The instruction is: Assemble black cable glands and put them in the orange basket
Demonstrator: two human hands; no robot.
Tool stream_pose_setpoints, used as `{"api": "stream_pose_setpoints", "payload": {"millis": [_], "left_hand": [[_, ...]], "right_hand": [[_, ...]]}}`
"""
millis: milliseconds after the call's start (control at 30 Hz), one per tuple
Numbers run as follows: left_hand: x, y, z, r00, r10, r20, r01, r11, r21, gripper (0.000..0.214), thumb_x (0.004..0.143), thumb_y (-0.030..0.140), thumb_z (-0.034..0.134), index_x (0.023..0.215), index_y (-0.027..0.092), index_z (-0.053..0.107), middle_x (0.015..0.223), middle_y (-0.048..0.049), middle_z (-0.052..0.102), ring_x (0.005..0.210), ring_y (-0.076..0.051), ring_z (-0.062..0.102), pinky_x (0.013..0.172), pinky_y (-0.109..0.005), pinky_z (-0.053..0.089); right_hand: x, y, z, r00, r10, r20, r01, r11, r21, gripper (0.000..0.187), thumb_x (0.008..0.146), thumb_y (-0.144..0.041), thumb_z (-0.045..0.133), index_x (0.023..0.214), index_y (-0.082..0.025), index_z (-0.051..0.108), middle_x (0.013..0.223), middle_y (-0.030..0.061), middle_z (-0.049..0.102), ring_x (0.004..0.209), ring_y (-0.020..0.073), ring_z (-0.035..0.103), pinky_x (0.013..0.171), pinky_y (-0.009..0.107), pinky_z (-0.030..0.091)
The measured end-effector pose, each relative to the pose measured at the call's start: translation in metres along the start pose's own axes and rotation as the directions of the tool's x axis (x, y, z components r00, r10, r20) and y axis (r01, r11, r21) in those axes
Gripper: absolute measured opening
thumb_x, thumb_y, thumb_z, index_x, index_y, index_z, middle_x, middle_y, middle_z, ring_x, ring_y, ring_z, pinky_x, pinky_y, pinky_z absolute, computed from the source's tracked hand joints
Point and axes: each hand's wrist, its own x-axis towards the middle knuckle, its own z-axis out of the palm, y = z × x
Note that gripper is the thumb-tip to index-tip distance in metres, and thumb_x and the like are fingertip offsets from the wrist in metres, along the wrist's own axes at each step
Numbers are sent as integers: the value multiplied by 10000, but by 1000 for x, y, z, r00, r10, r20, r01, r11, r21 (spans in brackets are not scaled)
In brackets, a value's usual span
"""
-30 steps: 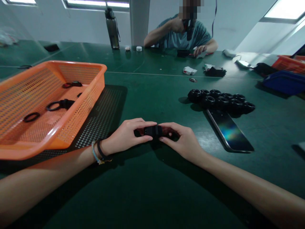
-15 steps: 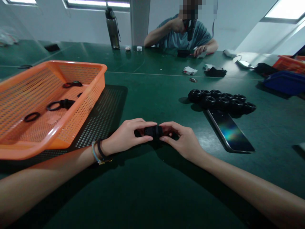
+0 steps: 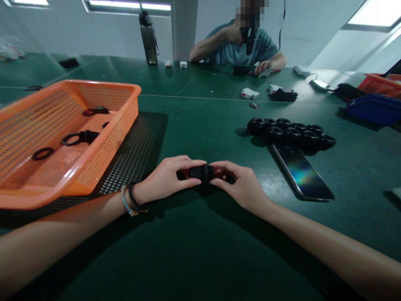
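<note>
A small black cylindrical part (image 3: 202,173) with a ridged band lies crosswise between my two hands, low over the green table. My left hand (image 3: 169,175) pinches its left end between thumb and fingers. At the other end, the thumb and fingertips of my right hand (image 3: 239,182) close on the part. The fingers partly cover both ends. To the right, several round black parts with holes (image 3: 293,134) stand in a cluster. Black rings (image 3: 43,153) and a black ringed fitting (image 3: 84,137) lie inside the orange basket (image 3: 103,161) at the left.
A phone (image 3: 302,173) lies against the black cluster on the right. Across the table sits a person (image 3: 233,46) holding a dark tool. A bottle (image 3: 148,39) stands at the back, and a blue bin (image 3: 374,108) sits at the far right. Small white and black pieces lie farther back.
</note>
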Motion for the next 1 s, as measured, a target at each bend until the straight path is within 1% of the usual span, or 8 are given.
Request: {"api": "stream_pose_setpoints", "payload": {"millis": [300, 533, 600, 733, 833, 1000], "left_hand": [[1, -1, 1, 1000, 12, -5, -12, 1000, -12, 389, 798, 243, 661, 1177, 168, 612, 953, -50, 660, 865, -165, 625, 797, -276, 483], [1, -1, 1, 1000, 17, -8, -17, 1000, -16, 394, 801, 233, 658, 1185, 165, 603, 968, -51, 655, 883, -161, 616, 799, -269, 476], [1, 0, 0, 1000, 16, -7, -16, 1000, -23, 387, 802, 230, 651, 1182, 173, 602, 970, -46, 652, 881, -158, 613, 793, -264, 475], [0, 2, 0, 1000, -8, -2, 8, 999, -31, 370, 799, 234, 641, 1164, 181, 608, 928, -29, 641, 790, -138, 600, 715, -241, 473], [1, 3, 0, 1000, -28, -4, 27, 999, -47, 361, 799, 231, 630, 1156, 179, 610, 931, -31, 637, 780, -135, 594, 701, -232, 470], [1, 4, 0, 1000, -19, 13, 20, 998, -55, 381, 807, 239, 603, 1182, 172, 595, 942, -40, 626, 795, -141, 591, 716, -241, 471]], "right_hand": [[1, 1, 0, 1000, 5, 1, -5, 999, -32, 230, 736, -183, 660, 966, -202, 658, 835, 12, 704, 716, 152, 636, 647, 294, 513], [0, 3, -1, 1000, -14, 18, 15, 998, -62, 233, 765, -200, 643, 997, -203, 652, 869, 21, 698, 734, 153, 626, 661, 299, 516], [0, 3, -1, 1000, -29, 9, 29, 998, -61, 260, 764, -200, 642, 1024, -206, 644, 896, 25, 698, 756, 157, 629, 673, 301, 518], [-1, 2, 0, 998, -67, -9, 67, 998, -19, 339, 745, -187, 646, 1080, -218, 607, 888, 17, 697, 776, 163, 644, 696, 306, 527], [-2, 1, 0, 995, -99, -6, 99, 995, -9, 305, 745, -194, 651, 1045, -230, 610, 872, 8, 691, 763, 159, 644, 701, 304, 532], [-2, 0, 0, 996, -92, -14, 92, 996, -14, 277, 750, -182, 647, 1023, -226, 626, 897, 15, 699, 774, 159, 648, 712, 307, 539]]}}
